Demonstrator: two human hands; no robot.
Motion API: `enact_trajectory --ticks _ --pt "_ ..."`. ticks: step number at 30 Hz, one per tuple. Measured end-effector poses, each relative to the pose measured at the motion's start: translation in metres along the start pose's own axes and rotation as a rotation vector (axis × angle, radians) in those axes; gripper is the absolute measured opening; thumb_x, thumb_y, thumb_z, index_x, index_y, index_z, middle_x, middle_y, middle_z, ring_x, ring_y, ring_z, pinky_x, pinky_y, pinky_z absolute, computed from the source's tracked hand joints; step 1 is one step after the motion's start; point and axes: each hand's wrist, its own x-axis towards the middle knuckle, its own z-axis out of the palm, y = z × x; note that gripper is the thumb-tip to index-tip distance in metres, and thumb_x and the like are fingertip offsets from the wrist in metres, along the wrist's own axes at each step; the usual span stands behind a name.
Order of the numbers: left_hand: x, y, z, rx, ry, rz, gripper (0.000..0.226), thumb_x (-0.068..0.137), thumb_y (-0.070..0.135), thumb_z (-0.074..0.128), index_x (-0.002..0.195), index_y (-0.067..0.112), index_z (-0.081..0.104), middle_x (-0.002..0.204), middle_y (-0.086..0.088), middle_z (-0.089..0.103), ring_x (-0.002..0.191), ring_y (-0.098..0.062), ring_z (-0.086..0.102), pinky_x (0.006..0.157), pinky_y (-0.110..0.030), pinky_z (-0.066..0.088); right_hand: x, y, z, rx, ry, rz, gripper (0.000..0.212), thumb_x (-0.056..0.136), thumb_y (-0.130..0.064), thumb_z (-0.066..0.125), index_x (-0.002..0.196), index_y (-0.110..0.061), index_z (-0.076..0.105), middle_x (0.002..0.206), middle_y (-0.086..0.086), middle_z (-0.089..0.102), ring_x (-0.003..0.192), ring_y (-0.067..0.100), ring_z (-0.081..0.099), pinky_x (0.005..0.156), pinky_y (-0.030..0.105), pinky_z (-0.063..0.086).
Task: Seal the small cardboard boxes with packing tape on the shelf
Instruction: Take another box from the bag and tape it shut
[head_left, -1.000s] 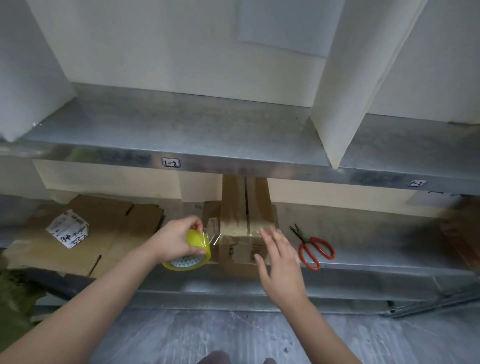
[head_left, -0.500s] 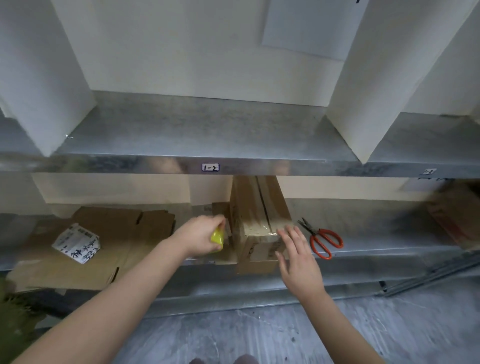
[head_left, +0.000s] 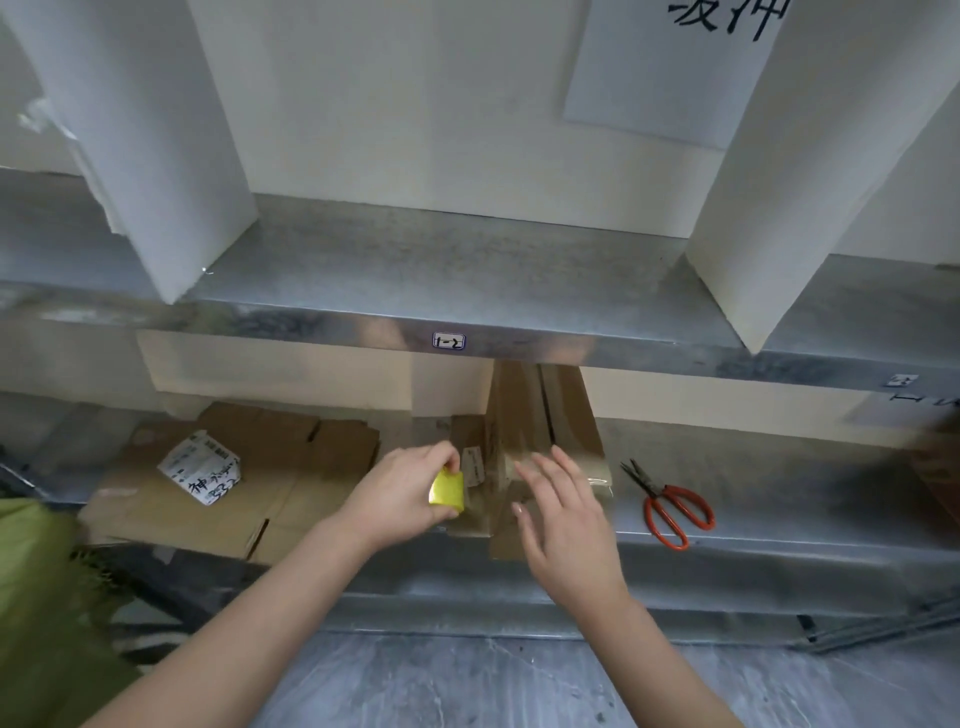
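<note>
A small brown cardboard box (head_left: 543, 415) stands on the lower metal shelf (head_left: 779, 493), its top flaps closed along a centre seam, clear tape glinting over its front edge. My left hand (head_left: 400, 499) grips a yellow roll of packing tape (head_left: 447, 489) just left of the box's front. My right hand (head_left: 563, 514) lies with straight fingers over the box's front top edge, pressing the tape there. A loose flap of the box hangs below the shelf edge.
Flattened cardboard (head_left: 249, 483) with a white printed packet (head_left: 202, 466) on it lies at the left of the shelf. Red-handled scissors (head_left: 670, 506) lie to the right of the box. An upper shelf (head_left: 467, 291) with white dividers overhangs everything.
My left hand has turned the tape roll edge-on and brought it closer to the box's left side. My right hand has slid up over the front edge. The camera view tilted up.
</note>
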Motion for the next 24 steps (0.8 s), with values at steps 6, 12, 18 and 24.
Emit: enact_trajectory --ticks 6,12,18,24 --pt "-0.022 0.027 -0.004 0.047 0.152 0.062 0.033 0.076 0.03 0.068 0.102 0.025 0.049 0.1 0.009 0.061 0.097 -0.018 0.059 0.079 -0.032 0.039 0.014 -0.048 0.008 0.582 -0.123 0.243 0.023 0.084 -0.036 0.071 0.103 -0.024 0.066 0.1 -0.011 0.062 0.091 0.005 0.061 0.081 0.02 0.049" --pt "-0.043 0.028 0.004 -0.048 0.081 -0.025 0.056 0.075 0.041 0.076 0.12 0.02 0.051 0.122 0.008 0.054 0.117 -0.009 0.048 0.097 -0.028 0.034 0.009 -0.049 0.022 0.709 -0.036 0.207 0.008 0.085 -0.015 0.072 0.08 -0.018 0.067 0.084 -0.006 0.068 0.084 0.004 0.061 0.078 0.022 0.048" --pt "-0.074 0.009 0.003 -0.392 -0.024 -0.161 0.078 0.089 0.033 0.068 0.151 0.028 0.022 0.141 0.012 0.039 0.13 0.0 0.036 0.103 -0.001 0.018 0.01 -0.052 0.046 0.878 -0.095 0.322 0.014 0.088 -0.011 0.069 0.076 -0.014 0.062 0.084 -0.008 0.072 0.081 0.009 0.067 0.08 0.038 0.055" --pt "-0.077 -0.031 0.002 -0.362 -0.076 -0.322 0.063 0.071 0.036 0.084 0.125 0.035 0.051 0.109 0.006 0.064 0.099 -0.012 0.059 0.082 -0.018 0.043 0.019 -0.074 0.066 0.833 -0.187 0.339 0.021 0.085 -0.012 0.072 0.071 -0.021 0.06 0.082 -0.003 0.068 0.078 0.011 0.063 0.077 0.033 0.05"
